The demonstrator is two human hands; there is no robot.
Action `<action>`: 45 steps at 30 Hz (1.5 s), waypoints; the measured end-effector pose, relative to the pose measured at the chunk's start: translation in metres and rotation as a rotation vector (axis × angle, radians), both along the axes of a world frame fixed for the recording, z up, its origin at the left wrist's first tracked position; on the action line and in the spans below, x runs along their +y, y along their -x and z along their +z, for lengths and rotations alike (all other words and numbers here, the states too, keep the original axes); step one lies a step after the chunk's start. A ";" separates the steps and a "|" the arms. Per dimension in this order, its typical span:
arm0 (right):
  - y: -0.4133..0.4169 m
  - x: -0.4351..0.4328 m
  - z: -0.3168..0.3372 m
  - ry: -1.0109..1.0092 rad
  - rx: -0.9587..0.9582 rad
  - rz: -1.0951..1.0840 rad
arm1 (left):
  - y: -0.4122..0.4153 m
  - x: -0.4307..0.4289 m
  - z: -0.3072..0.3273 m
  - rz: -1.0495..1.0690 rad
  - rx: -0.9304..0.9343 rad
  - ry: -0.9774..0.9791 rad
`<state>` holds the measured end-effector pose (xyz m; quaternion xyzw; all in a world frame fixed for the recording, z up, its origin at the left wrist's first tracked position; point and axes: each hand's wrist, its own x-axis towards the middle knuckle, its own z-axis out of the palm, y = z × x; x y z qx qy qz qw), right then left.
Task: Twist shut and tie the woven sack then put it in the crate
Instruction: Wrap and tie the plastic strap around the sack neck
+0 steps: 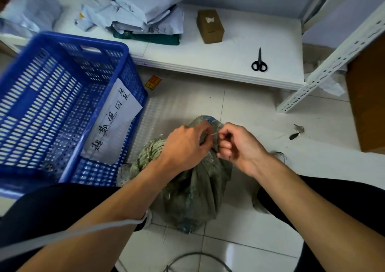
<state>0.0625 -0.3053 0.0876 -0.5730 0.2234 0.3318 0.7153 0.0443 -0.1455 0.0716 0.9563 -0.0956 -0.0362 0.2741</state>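
Note:
A green woven sack (193, 190) stands on the tiled floor between my knees, its neck gathered and twisted at the top. My left hand (183, 144) pinches a thin pale tie at the sack's neck. Just to the right of the neck, my right hand (237, 144) has its fingers curled around the other end of the tie. The tie itself is barely visible between the two hands. A blue plastic crate (62, 105) sits tilted on the left, with a handwritten paper sheet (113, 121) inside it.
A low white shelf board (229, 63) behind the sack carries black scissors (259, 62), a small cardboard box (210, 25) and a pile of grey mail bags (135, 11). A white perforated shelf post (333, 63) leans at the right. A grey cord crosses my left forearm.

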 end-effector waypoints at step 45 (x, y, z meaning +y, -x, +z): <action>0.003 -0.010 0.002 0.761 -0.494 0.495 | 0.005 -0.006 0.006 -0.030 -0.015 0.022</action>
